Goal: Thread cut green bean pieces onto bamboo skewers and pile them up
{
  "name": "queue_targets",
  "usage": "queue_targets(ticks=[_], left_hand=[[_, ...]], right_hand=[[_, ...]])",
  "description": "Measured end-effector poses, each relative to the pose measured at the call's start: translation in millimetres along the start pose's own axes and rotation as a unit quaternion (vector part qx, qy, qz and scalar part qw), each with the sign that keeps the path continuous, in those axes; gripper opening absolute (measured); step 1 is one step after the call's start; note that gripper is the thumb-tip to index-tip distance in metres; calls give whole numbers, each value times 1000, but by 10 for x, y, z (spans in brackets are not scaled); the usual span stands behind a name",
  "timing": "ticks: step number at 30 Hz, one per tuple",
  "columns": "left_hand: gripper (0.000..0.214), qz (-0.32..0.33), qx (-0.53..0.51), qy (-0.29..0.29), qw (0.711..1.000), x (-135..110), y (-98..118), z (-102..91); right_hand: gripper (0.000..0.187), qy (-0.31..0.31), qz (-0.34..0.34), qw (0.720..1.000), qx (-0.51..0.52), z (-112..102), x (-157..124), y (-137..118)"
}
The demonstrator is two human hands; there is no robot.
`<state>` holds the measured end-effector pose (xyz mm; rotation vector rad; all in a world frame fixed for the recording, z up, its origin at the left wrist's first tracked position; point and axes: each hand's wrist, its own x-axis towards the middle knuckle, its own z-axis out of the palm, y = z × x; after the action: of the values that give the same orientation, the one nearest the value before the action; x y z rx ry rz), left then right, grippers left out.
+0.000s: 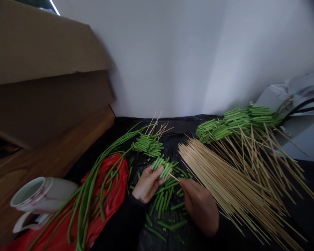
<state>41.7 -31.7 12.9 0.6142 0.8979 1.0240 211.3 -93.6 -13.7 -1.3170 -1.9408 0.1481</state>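
Observation:
My left hand (pixel 148 183) is closed around a row of cut green bean pieces (pixel 164 166) threaded side by side on a bamboo skewer (pixel 174 177). The fingers of my right hand (pixel 200 205) pinch the bare end of that skewer. Loose cut bean pieces (pixel 162 203) are scattered below and between both hands. Just beyond my left hand lies a small stack of finished bean skewers (pixel 148 144), their sticks pointing away from me. To the right of my right hand spreads a large bundle of bare bamboo skewers (pixel 225 177).
Long whole beans (pixel 87 195) lie across a red plastic bag (pixel 115 190) on the left. A white ceramic jug (pixel 45 191) rests tilted beside it. More bean skewers (pixel 237 122) are piled at the back right. Black plastic sheeting (pixel 172 134) covers the floor; a cardboard box (pixel 47 73) stands left.

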Motion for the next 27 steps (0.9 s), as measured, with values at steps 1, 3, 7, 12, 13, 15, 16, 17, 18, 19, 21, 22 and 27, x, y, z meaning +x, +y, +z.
queue_targets(ticks=[1,3,7,12,13,15,16,17,18,19,21,22,27], left_hand=[[23,-1,-1,7,1000,3,-10,1],[24,-4,-9,18,1000,1,-24,12],[24,-4,-22,28,999,-8,-43,41],[25,-5,-26,25,999,7,-60,31],[26,-5,-26,24,999,12,-60,26],[27,-1,-22,24,999,17,-56,19],[27,1,-20,25,999,17,-51,18],[26,3,-18,24,1000,14,-44,19],[26,5,-16,23,1000,10,-34,22],[26,7,-15,21,1000,4,-22,27],[28,14,-20,15,1000,-7,4,39],[31,19,-28,15,999,-9,16,44],[30,49,-68,44,996,4,18,57]], right_hand=[[30,3,-4,1000,-4,6,-5,-3],[31,7,-8,1000,-17,11,-12,-10],[30,12,-8,999,-42,8,-11,-24],[29,12,-13,998,-59,25,-3,-30],[29,11,-12,998,-59,29,0,-31],[30,9,-8,998,-55,32,8,-34],[30,7,-5,999,-52,32,13,-35],[30,7,-3,999,-49,30,17,-36],[29,6,0,999,-44,27,22,-36],[29,5,1,999,-37,25,24,-35],[29,5,4,1000,-24,26,24,-31],[29,5,5,1000,-19,29,20,-28],[29,-19,12,1000,-9,71,-14,-10]])
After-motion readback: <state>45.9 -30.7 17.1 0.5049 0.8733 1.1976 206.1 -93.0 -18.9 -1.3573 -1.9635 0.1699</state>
